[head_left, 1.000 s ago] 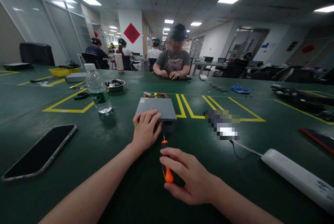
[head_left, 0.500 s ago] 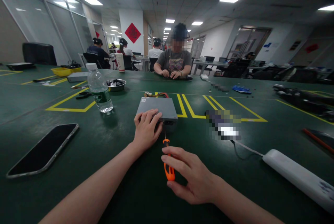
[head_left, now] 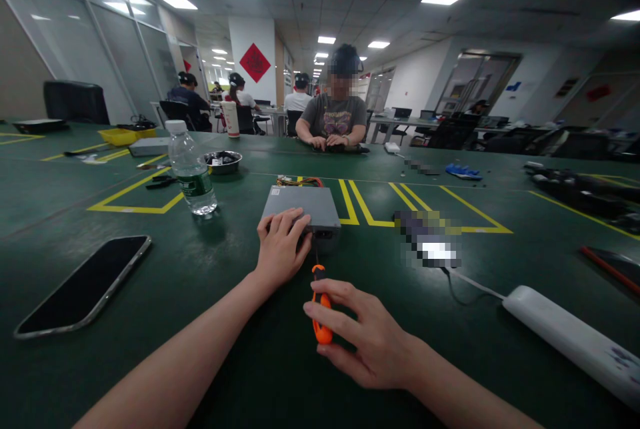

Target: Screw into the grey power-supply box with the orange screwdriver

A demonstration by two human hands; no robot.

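Note:
A flat grey metal box point(head_left: 305, 205) lies on the green table point(head_left: 225, 362) in front of me, with coloured wires at its far end. My left hand point(head_left: 281, 247) rests on its near left corner, fingers curled over the edge. My right hand point(head_left: 357, 335) is closed round the orange and black handle of a screwdriver point(head_left: 320, 309). The thin shaft points at the near face of the box.
A dark phone point(head_left: 83, 285) lies at the left and a water bottle point(head_left: 191, 172) stands behind it. A white power strip point(head_left: 570, 339) with its cable lies at the right. Across the table a person point(head_left: 333, 119) sits working. A metal bowl point(head_left: 223, 161) holds small parts.
My right hand has shifted its fingers on the screwdriver handle, turning it slightly. The left hand and the box stay where they were.

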